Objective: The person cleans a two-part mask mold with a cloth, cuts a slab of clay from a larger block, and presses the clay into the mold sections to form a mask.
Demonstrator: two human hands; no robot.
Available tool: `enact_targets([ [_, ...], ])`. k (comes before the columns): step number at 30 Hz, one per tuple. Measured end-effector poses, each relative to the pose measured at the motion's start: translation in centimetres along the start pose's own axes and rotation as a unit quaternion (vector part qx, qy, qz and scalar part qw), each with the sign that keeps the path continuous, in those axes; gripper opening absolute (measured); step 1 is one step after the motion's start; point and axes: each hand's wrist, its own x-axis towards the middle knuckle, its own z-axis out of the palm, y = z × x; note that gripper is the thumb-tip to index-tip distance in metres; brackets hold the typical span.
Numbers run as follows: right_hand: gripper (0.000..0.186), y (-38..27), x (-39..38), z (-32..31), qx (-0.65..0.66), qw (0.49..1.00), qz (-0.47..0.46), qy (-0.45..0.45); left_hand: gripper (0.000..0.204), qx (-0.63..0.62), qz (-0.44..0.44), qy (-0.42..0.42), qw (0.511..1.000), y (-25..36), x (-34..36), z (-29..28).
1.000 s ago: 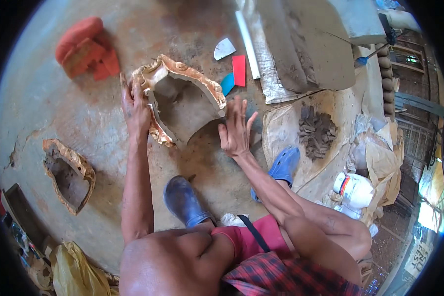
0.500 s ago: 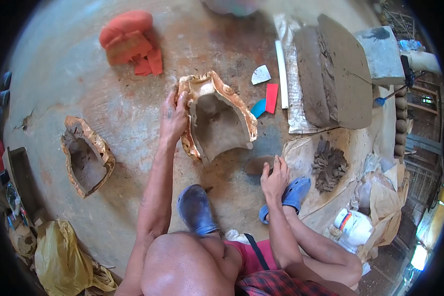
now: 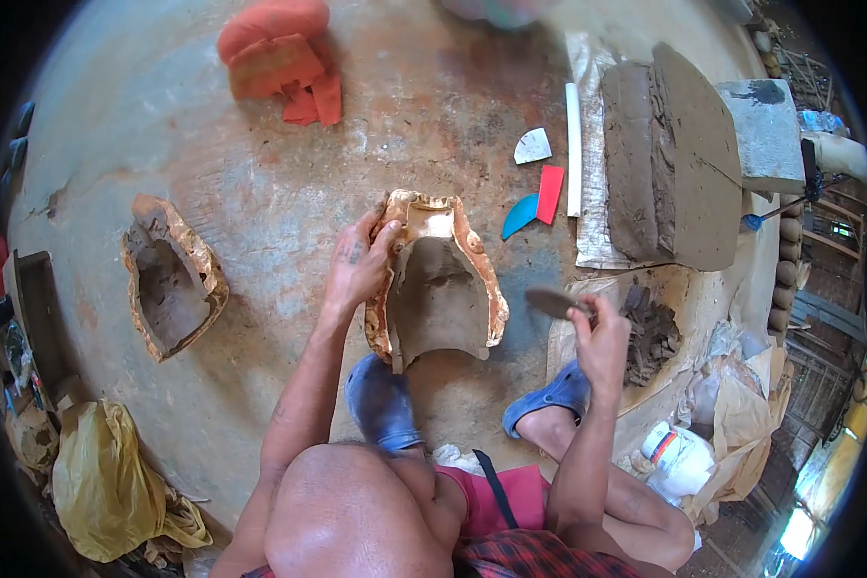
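Observation:
In front of me stands a plaster mould with a rough orange-cream rim and a grey clay lining inside. My left hand is closed on its left wall, thumb on the upper rim. To the right of the mould, my right hand pinches a flat, dark brown oval scraper by one end, raised off the floor and apart from the mould. What the scraper is made of, I cannot tell. A second clay-lined mould piece lies on the floor to the left.
Beyond lie a white piece, a red piece, a teal piece and a white rod. At right are a clay slab, clay scraps and a white container. Orange cloth lies at the back.
My right hand has lifted the oval scraper off the floor and moved up and to the right. The mould now sits straighter, with my left hand still on its wall.

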Motion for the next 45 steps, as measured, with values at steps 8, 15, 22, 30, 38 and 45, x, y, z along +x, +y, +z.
enact_targets([
  [8, 0.028, -11.8, 2.7, -0.7, 0.392, 0.899, -0.189, 0.05, 0.052, -0.231, 0.095, 0.029, 0.968, 4.6, 0.6, -2.1],
  [15, 0.033, -14.7, 6.1, 4.3, 0.381, 0.913, -0.143, -0.024, 0.045, -0.265, 0.01, -0.069, 0.962, 5.6, 0.3, -3.3],
  [22, 0.024, -14.4, 5.3, 7.5, 0.161, 0.959, -0.223, 0.072, 0.015, 0.054, 0.111, 0.094, 0.988, 6.5, -2.5, -1.1],
  [30, 0.02, -15.6, 4.3, 9.1, 0.085, 0.962, -0.246, 0.087, 0.014, 0.159, 0.157, 0.104, 0.969, 5.7, -2.0, 0.2],
  [38, 0.026, -15.9, 3.5, 10.6, 0.006, 0.975, -0.199, 0.1, 0.015, 0.17, 0.191, 0.135, 0.957, 5.3, -1.8, 2.1],
  [45, 0.031, -13.8, 5.7, 10.2, -0.016, 0.967, -0.226, 0.116, 0.034, 0.15, 0.187, 0.143, 0.96, 4.7, -1.7, 1.3],
])
